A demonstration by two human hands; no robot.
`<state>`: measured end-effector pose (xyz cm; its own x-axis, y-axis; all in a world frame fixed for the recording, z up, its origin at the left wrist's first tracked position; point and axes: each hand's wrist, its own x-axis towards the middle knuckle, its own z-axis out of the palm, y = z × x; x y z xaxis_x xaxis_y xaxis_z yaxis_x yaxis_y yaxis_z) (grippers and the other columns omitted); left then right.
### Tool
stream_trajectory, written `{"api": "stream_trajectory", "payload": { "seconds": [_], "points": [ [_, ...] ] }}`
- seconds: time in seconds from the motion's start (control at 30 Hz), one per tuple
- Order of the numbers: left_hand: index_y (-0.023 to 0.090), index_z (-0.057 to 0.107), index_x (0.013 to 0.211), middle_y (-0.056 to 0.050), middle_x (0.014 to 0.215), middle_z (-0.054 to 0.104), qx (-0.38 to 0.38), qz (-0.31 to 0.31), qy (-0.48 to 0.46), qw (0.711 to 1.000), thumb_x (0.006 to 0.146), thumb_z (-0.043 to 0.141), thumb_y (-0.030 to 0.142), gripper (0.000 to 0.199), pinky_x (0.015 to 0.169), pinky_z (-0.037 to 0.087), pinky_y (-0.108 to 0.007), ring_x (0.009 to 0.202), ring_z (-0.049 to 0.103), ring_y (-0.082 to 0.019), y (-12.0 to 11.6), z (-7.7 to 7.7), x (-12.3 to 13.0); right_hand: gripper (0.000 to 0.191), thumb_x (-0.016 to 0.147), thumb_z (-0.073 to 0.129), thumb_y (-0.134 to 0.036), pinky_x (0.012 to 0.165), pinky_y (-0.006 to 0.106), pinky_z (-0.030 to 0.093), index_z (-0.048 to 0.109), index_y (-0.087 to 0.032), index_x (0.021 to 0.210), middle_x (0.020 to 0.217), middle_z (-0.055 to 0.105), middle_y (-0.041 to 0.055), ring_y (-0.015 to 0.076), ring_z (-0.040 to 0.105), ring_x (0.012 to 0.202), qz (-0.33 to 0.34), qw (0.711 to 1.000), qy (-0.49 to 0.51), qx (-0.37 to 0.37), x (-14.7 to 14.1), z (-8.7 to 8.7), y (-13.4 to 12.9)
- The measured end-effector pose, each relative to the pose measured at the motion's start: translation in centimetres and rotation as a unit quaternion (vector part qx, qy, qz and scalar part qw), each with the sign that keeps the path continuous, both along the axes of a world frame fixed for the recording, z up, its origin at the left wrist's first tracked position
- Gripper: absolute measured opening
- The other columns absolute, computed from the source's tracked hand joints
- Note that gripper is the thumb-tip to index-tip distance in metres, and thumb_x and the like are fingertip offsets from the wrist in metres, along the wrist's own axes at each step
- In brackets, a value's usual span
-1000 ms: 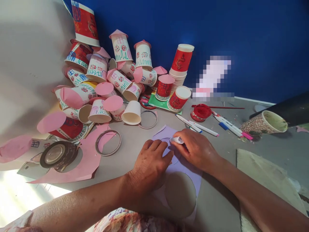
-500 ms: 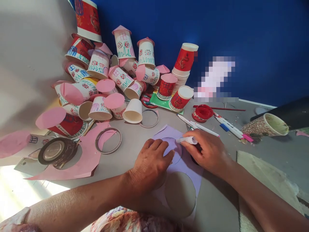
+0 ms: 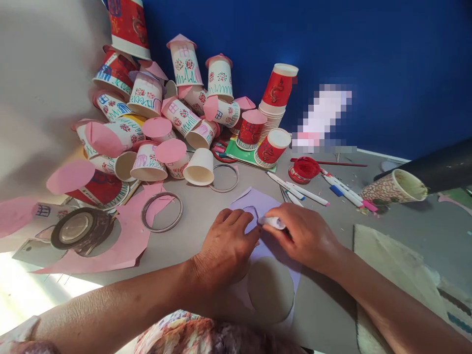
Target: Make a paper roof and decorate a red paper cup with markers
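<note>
Head view | purple paper beneath left hand, grip unclear | right hand over paper's right edge, clasping white tube

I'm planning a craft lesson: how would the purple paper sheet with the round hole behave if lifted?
The purple paper sheet would probably flop, since it looks thin. Its round hole leaves a narrow right-hand border that might bend or tear easily.

Near edge of surface: one purple sheet, one white tube. Toward left edge: one pink sheet, one tape roll. Mid-surface: two grey rings, one plain white cup. Toward far edge: one cup stack, one red jar. Pink-topped cups: over ten.
</note>
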<state>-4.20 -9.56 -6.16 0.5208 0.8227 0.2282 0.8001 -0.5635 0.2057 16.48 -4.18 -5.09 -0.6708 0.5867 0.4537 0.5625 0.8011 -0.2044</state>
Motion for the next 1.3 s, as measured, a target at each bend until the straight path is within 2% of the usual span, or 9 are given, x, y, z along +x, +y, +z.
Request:
{"api": "stream_trajectory", "payload": {
  "seconds": [0.13, 0.3, 0.43, 0.53, 0.7, 0.87, 1.03, 1.2, 1.3],
  "points": [
    [0.021, 0.071, 0.106, -0.010, 0.102, 0.067, -0.006, 0.005, -0.004, 1.000, 0.091, 0.058, 0.017, 0.021, 0.083, 0.046, -0.044, 0.094, 0.058, -0.028, 0.0, -0.1, 0.0, 0.014, 0.102, 0.057, -0.028, 0.061, 0.031, 0.042, 0.064, -0.017, 0.097, 0.075, 0.070, 0.0049, 0.0205, 0.067, 0.068, -0.027, 0.998, -0.039, 0.036, 0.1, 0.1, 0.7],
    [0.025, 0.066, 0.129, -0.012, 0.114, 0.065, -0.024, -0.005, 0.008, 1.000, 0.087, 0.058, 0.015, 0.043, 0.089, 0.046, -0.049, 0.104, 0.056, -0.032, 0.0, -0.2, 0.0, 0.011, 0.099, 0.060, -0.028, 0.061, 0.030, 0.043, 0.065, -0.018, 0.099, 0.078, 0.073, 0.0049, 0.0185, 0.066, 0.065, -0.107, 0.993, 0.033, 0.047, 1.5, 1.4, 1.1],
    [0.028, 0.062, 0.138, -0.013, 0.115, 0.063, -0.037, -0.008, 0.023, 0.999, 0.089, 0.056, 0.016, 0.051, 0.091, 0.045, -0.051, 0.105, 0.055, -0.033, -0.1, -0.2, 0.0, 0.010, 0.100, 0.059, -0.029, 0.062, 0.029, 0.044, 0.064, -0.020, 0.101, 0.078, 0.073, 0.0029, 0.0175, 0.067, 0.065, -0.066, 0.997, 0.033, -0.011, 0.9, 1.4, 0.0],
    [0.030, 0.062, 0.138, -0.012, 0.113, 0.063, -0.041, -0.004, 0.026, 0.999, 0.089, 0.056, 0.015, 0.052, 0.091, 0.044, -0.051, 0.104, 0.054, -0.032, -0.1, -0.3, 0.0, 0.011, 0.100, 0.059, -0.028, 0.063, 0.030, 0.043, 0.064, -0.019, 0.099, 0.079, 0.074, 0.0039, 0.0191, 0.069, 0.070, -0.039, 0.999, -0.005, -0.011, 0.6, 0.6, 0.0],
    [0.031, 0.062, 0.137, -0.014, 0.116, 0.062, -0.030, -0.011, 0.024, 0.999, 0.086, 0.059, 0.016, 0.053, 0.092, 0.043, -0.052, 0.106, 0.053, -0.033, -0.1, -0.3, 0.0, 0.010, 0.098, 0.062, -0.027, 0.060, 0.030, 0.039, 0.065, -0.018, 0.096, 0.077, 0.074, 0.0037, 0.0183, 0.067, 0.063, -0.082, 0.996, -0.010, 0.018, 1.1, 0.3, 0.4],
    [0.029, 0.067, 0.130, -0.013, 0.112, 0.062, -0.034, -0.004, 0.019, 0.999, 0.088, 0.058, 0.016, 0.045, 0.091, 0.044, -0.051, 0.104, 0.053, -0.032, -0.1, -0.5, 0.0, 0.013, 0.101, 0.058, -0.029, 0.063, 0.029, 0.042, 0.065, -0.019, 0.099, 0.081, 0.075, 0.0041, 0.0182, 0.069, 0.069, -0.029, 0.999, -0.001, -0.020, 0.3, 0.1, 0.1],
    [0.031, 0.066, 0.133, -0.013, 0.115, 0.062, -0.028, -0.010, 0.016, 0.999, 0.087, 0.059, 0.017, 0.048, 0.092, 0.043, -0.053, 0.106, 0.053, -0.034, 0.0, -0.5, 0.0, 0.016, 0.101, 0.059, -0.032, 0.060, 0.030, 0.040, 0.066, -0.018, 0.098, 0.077, 0.074, 0.0038, 0.0182, 0.066, 0.064, -0.077, 0.997, 0.001, 0.014, 0.4, -0.2, 0.9],
    [0.029, 0.067, 0.131, -0.013, 0.111, 0.062, -0.040, -0.011, 0.030, 0.999, 0.086, 0.060, 0.015, 0.047, 0.091, 0.043, -0.051, 0.104, 0.053, -0.032, 0.0, -0.3, -0.1, 0.018, 0.102, 0.057, -0.033, 0.061, 0.030, 0.042, 0.067, -0.018, 0.098, 0.077, 0.074, 0.0034, 0.0182, 0.068, 0.067, -0.041, 0.999, -0.009, -0.012, -0.1, -0.2, 0.8],
    [0.030, 0.066, 0.133, -0.014, 0.111, 0.061, -0.047, -0.016, 0.030, 0.998, 0.086, 0.060, 0.016, 0.050, 0.090, 0.044, -0.052, 0.105, 0.053, -0.033, 0.1, -0.1, -0.1, 0.019, 0.101, 0.058, -0.033, 0.060, 0.031, 0.042, 0.068, -0.017, 0.097, 0.078, 0.075, 0.0056, 0.0200, 0.069, 0.067, -0.075, 0.997, -0.006, 0.008, -0.5, -0.2, 1.0]
  ]
}}
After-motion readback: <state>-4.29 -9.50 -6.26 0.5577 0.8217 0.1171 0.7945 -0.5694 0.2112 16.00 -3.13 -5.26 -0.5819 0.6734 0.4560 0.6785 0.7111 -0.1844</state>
